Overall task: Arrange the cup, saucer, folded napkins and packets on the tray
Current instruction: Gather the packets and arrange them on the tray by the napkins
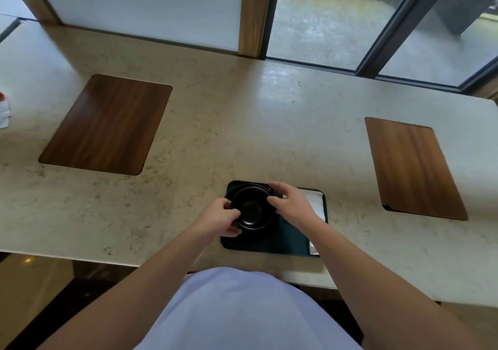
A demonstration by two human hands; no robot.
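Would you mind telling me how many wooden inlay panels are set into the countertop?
2. One wooden panel lies at the far left of the countertop; the other panel lies at the right, beyond the tray. None appears hidden.

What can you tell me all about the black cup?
The black cup is round, glossy and looks like glazed ceramic. It stands upright and looks empty, with a dark inside. It sits at the left end of the dark green tray, apparently on a black saucer. The left hand grips its left side, and the right hand touches its right rim.
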